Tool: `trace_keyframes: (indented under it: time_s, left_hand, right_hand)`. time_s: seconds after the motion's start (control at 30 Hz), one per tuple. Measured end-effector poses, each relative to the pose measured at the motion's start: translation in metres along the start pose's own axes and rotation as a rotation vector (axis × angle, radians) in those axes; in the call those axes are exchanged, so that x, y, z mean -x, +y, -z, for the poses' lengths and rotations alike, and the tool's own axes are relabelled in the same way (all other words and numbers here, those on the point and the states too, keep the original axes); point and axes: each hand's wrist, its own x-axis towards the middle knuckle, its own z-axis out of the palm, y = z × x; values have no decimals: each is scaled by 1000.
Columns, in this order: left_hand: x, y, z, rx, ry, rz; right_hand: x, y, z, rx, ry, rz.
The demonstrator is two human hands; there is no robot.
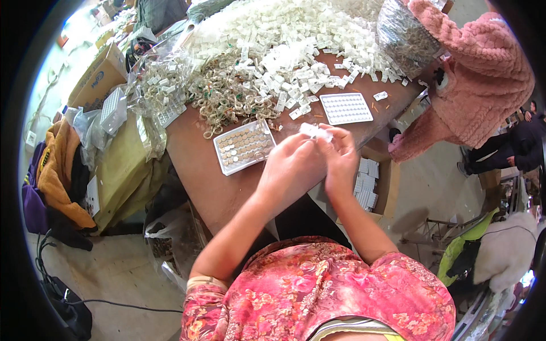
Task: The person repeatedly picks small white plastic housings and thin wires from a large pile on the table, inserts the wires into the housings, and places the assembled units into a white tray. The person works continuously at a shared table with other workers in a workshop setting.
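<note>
Head view showed both hands raised together over the brown table (pixel 199 170), fingers pinched on a small clear plastic piece (pixel 315 132). The left hand (pixel 293 165) clamped its near end while the right hand (pixel 340 153) closed on the far end, likely to steady it between both thumbs. Just left of the fingers lay a white tray (pixel 244 146) half filled with round tan beads, close enough for easy reach. Beyond the fingertips sat an empty grid tray (pixel 346 108), and farther past it a heap of white plastic pieces (pixel 284 40) beside a tangle of greenish rings (pixel 227 96)
</note>
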Motion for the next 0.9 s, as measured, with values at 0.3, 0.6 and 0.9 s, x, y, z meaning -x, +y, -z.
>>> trace_keyframes:
  time_s: [0.3,0.6,0.9]
  left_hand:
    - [59,-22,23,262,499,-28]
    - [84,-19,34,-917,133,-222]
    - [98,1,26,10,410,94]
  right_hand:
    - [6,-20,24,788,-474,460]
    - [-93,-21,67,1270,-1227,909]
    - [-54,-34,24,367,-808,169]
